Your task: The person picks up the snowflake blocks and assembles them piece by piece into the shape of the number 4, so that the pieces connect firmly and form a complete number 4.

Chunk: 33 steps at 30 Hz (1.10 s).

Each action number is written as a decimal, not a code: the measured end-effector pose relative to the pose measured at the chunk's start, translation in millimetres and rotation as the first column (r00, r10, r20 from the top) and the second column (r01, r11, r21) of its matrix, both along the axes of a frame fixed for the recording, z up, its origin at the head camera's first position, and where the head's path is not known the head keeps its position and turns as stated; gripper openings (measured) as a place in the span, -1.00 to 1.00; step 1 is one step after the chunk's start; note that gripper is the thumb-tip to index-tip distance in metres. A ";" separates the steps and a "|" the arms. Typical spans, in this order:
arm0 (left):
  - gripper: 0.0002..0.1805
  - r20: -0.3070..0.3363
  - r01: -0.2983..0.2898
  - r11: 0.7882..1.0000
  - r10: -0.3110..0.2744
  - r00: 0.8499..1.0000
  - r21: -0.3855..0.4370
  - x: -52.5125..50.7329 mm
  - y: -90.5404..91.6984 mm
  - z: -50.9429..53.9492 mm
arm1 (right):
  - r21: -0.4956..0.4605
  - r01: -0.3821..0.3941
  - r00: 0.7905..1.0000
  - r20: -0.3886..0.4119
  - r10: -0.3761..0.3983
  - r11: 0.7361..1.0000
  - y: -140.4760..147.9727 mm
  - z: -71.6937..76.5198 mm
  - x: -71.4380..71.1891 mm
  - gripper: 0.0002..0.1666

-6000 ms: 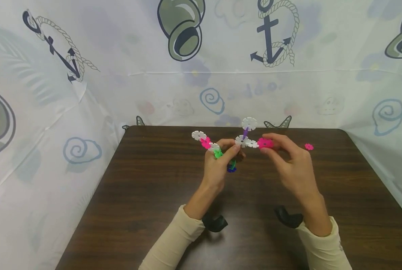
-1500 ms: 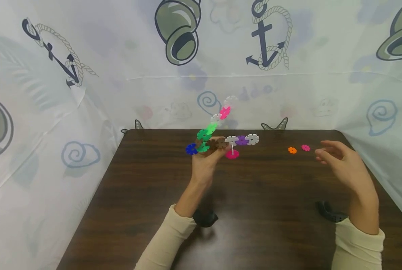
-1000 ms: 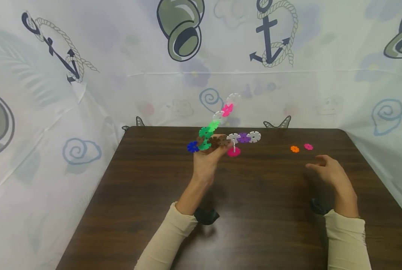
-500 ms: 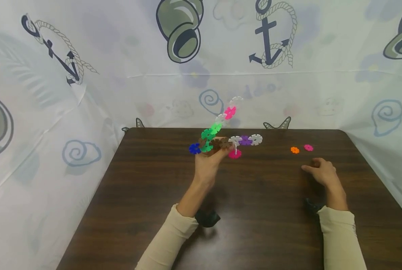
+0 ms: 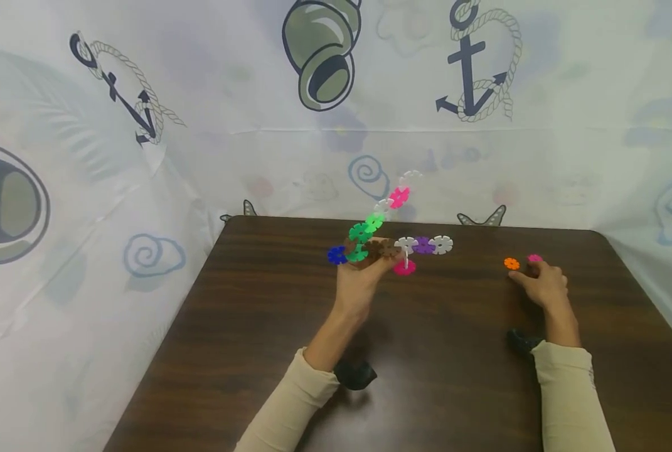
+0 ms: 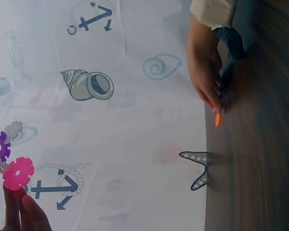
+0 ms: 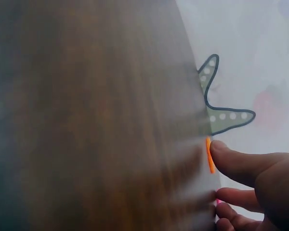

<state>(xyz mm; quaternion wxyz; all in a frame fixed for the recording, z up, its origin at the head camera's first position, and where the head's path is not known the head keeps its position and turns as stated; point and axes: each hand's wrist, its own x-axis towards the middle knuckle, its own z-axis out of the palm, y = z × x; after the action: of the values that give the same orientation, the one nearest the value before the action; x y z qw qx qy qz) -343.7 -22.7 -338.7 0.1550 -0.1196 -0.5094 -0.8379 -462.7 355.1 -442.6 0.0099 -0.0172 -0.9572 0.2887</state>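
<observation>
My left hand (image 5: 358,289) grips an assembly of interlocking snowflake discs by its brown discs (image 5: 389,248). One branch rises through green (image 5: 374,222), white and pink (image 5: 399,198) to a pale disc; another runs right through white, purple (image 5: 424,245) and white. Below hangs a dark pink disc (image 5: 405,267), and a blue disc (image 5: 337,255) sits at the left end. My right hand (image 5: 547,285) is low over the table with thumb and fingers apart. Its thumb is at a loose orange disc (image 5: 512,263), its fingertips at a loose pink disc (image 5: 534,258), partly hidden.
The dark wooden table (image 5: 437,376) ends at a straight back edge just beyond the loose discs. Behind it hangs a pale printed curtain (image 5: 290,163). A black wrist mount (image 5: 355,375) sits under the left wrist, another (image 5: 522,342) under the right.
Six seconds ago both hands were at the assembly, the right pinching a dark pink disc. Since then the assembly was turned. The right hand went right, then forward to the loose discs.
</observation>
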 end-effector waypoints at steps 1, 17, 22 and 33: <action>-0.67 -0.004 0.005 1.000 -0.005 1.000 -0.003 0.0 1.2 -0.5 | -0.003 0.003 1.000 -0.006 -0.003 1.000 1.0 0.3 0.0 -0.14; -0.72 -0.019 0.056 0.998 -0.056 0.998 -0.021 5.8 13.8 -4.5 | -0.021 -0.013 0.997 -0.079 0.011 1.000 1.7 -4.0 -4.7 -0.41; -0.76 -0.023 0.055 0.998 -0.055 0.998 -0.017 5.0 14.0 -5.8 | -0.041 -0.003 0.997 -0.084 -0.001 0.999 -1.9 -5.4 -6.9 -0.46; -0.65 -0.006 0.034 0.999 -0.034 0.999 -0.035 2.7 10.3 -5.6 | -0.091 -0.029 0.999 -0.040 0.025 0.995 -22.0 -1.8 -7.9 -0.48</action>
<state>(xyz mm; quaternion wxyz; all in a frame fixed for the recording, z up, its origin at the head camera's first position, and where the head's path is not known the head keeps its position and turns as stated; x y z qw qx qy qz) -341.0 -12.4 -344.3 0.1405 -0.1338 -0.5215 -0.8309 -470.7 333.1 -444.4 0.0236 0.0008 -0.9427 0.3329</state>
